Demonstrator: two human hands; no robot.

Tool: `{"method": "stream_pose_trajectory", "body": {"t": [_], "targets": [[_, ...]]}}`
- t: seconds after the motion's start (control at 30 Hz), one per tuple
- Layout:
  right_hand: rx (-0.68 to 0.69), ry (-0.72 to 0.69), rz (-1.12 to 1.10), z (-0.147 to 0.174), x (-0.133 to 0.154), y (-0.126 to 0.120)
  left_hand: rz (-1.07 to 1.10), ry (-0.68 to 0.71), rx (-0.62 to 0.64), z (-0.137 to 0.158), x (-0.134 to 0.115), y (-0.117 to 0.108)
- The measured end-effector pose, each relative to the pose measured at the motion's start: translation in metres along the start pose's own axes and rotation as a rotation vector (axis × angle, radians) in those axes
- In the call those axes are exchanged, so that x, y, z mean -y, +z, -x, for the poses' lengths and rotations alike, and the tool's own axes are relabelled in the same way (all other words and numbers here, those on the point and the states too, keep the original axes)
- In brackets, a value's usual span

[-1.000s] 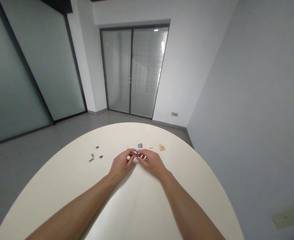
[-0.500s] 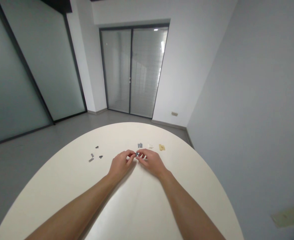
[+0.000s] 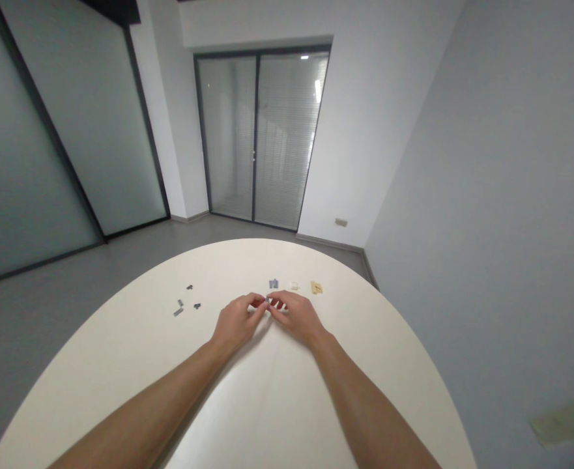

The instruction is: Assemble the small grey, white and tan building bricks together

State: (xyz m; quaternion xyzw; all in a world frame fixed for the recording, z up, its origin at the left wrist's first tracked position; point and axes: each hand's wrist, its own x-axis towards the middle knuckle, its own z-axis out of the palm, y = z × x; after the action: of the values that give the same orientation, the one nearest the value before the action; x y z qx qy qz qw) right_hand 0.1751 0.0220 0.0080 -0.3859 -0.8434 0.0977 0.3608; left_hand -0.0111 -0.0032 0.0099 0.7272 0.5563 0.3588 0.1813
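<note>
Between the fingertips of both hands is a small dark blue-grey piece (image 3: 268, 299), mostly covered by the fingers; its exact kind is too small to make out. My left hand (image 3: 238, 319) pinches it from the left with thumb and forefinger. From the right, my right hand (image 3: 294, 314) grips it the same way, its other fingers curled. Just beyond the hands lie blue-grey flat pieces (image 3: 273, 284), a white piece (image 3: 294, 286) and tan pieces (image 3: 316, 287).
Off to the left on the round white table (image 3: 135, 365) lie light grey bars (image 3: 178, 312) and small dark pieces, one nearer (image 3: 197, 306) and one farther (image 3: 189, 287). A wall (image 3: 502, 195) stands right of the table; glass doors (image 3: 257, 137) are beyond it.
My left thumb and fingers have shifted slightly and now cover more of the small piece. Both hands stay in nearly the same place, and the pieces on the table have not moved.
</note>
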Motion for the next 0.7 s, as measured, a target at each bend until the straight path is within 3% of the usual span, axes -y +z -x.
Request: {"method": "stream_pose_trajectory", "body": {"t": [0.7], "targets": [[-0.032,-0.076,0.042,0.0005,-0.0052,0.0017,-0.023,0.062,0.02,0.0,0.0043,0.0028]]}}
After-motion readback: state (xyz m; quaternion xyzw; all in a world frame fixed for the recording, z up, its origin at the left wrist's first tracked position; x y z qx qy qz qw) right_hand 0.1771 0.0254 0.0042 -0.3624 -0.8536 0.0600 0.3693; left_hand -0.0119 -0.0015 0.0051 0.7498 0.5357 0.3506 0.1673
